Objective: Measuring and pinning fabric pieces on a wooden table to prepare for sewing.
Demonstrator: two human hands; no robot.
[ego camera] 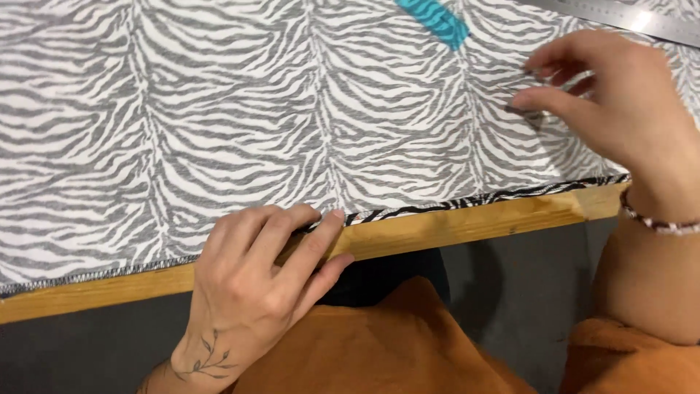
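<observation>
A large piece of zebra-striped grey and white fabric (292, 117) lies spread over a wooden table (467, 226). My left hand (262, 284) rests flat on the fabric's near hem at the table's front edge, fingers pressing the cloth down. My right hand (620, 102) hovers over the fabric at the upper right, thumb and fingers pinched on a small thin pin (526, 71); a bead bracelet sits on that wrist.
A teal patterned strip (437, 18) lies on the fabric at the top centre. A metal ruler (627, 18) runs along the top right corner. Below the table edge are my orange clothing (379, 350) and a dark floor.
</observation>
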